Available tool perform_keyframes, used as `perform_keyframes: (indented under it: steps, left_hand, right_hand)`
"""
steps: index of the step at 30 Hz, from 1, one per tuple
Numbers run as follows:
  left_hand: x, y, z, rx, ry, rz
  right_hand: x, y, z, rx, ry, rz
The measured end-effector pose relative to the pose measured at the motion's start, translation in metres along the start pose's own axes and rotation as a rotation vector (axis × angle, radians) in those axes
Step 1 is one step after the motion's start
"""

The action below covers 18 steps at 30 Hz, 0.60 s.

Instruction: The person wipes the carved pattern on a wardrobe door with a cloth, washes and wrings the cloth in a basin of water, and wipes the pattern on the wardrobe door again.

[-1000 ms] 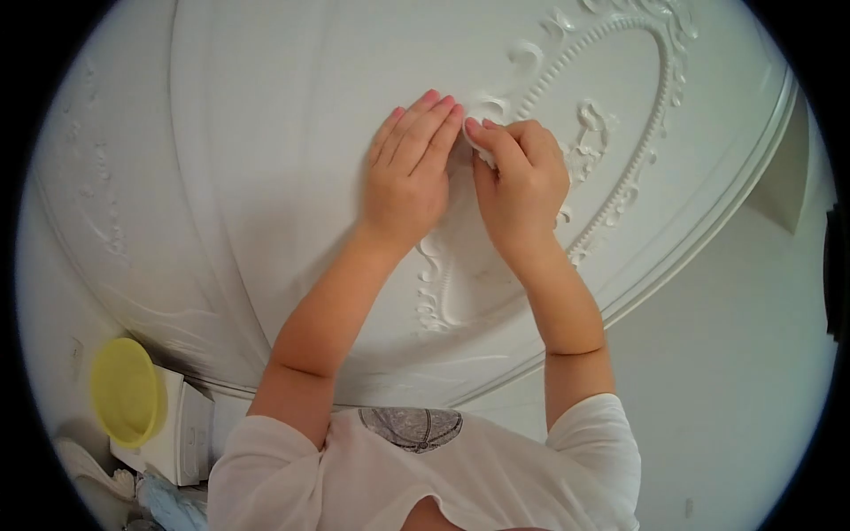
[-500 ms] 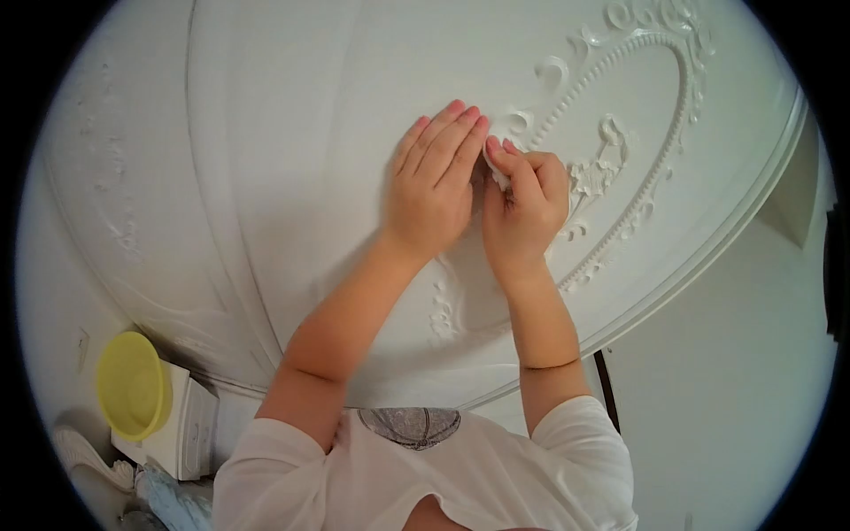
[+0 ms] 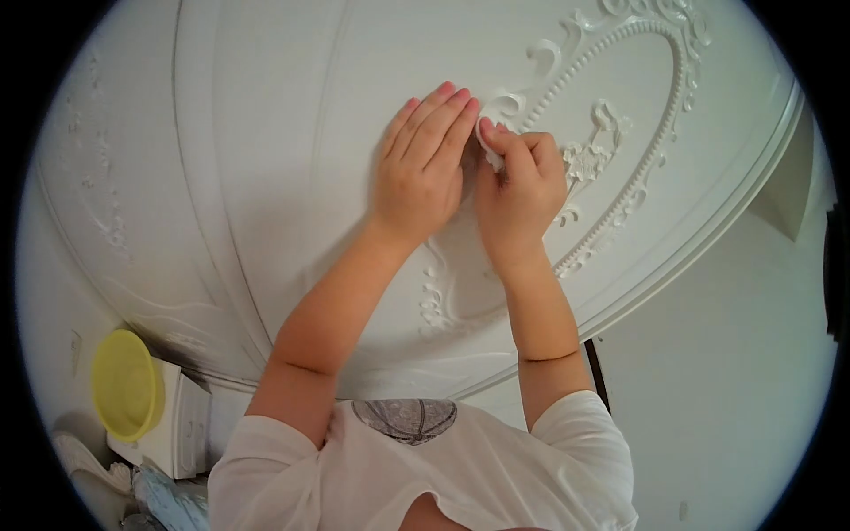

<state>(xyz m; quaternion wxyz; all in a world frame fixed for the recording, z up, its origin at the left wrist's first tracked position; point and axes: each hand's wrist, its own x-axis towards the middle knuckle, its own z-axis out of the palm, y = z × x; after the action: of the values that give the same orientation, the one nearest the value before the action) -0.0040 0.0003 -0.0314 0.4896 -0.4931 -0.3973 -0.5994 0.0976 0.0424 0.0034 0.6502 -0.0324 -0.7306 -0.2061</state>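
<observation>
My left hand [image 3: 416,168] lies flat against a glossy white panel [image 3: 274,106], its fingers stretched upward. Close beside it, my right hand [image 3: 521,190] is closed, thumb and fingers pinching a small white piece [image 3: 490,146]. Whether that piece is cloth, paper or part of the relief, I cannot tell. Right of the hands, a raised flower ornament [image 3: 586,162] sits inside an oval beaded frame [image 3: 677,88] with scrolls. My right hand covers part of that frame's left side. Further carved scrolls [image 3: 434,305] show below the hands.
At the lower left a yellow basin [image 3: 127,387] rests on a small white cabinet [image 3: 190,429]. Light blue fabric [image 3: 168,500] lies in front of it. The panel's moulded edge [image 3: 691,265] curves along the right, with a plain white surface [image 3: 708,389] beyond.
Both hands appear slightly higher and further left in view, and the panel and basin have shifted a little left too. The left hand stays flat and the right hand keeps its pinch.
</observation>
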Motion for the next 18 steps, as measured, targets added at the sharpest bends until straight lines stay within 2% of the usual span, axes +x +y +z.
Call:
perform_keyframes:
  steps: [2, 11, 17, 18]
  left_hand:
    - [0.000, -0.001, 0.000, 0.004, -0.016, -0.004]
    - [0.000, -0.001, 0.001, 0.035, 0.009, 0.002]
    - [0.000, -0.001, 0.001, 0.000, -0.016, 0.003]
    - [0.000, 0.000, 0.000, -0.029, -0.021, 0.001]
  right_hand:
    - [0.009, 0.004, -0.001, 0.024, -0.026, 0.037]
    - [0.008, -0.011, 0.013, 0.064, 0.124, 0.159]
    - [0.001, -0.011, -0.006, 0.039, -0.043, 0.097]
    - [0.002, -0.015, -0.014, 0.152, -0.115, 0.228]
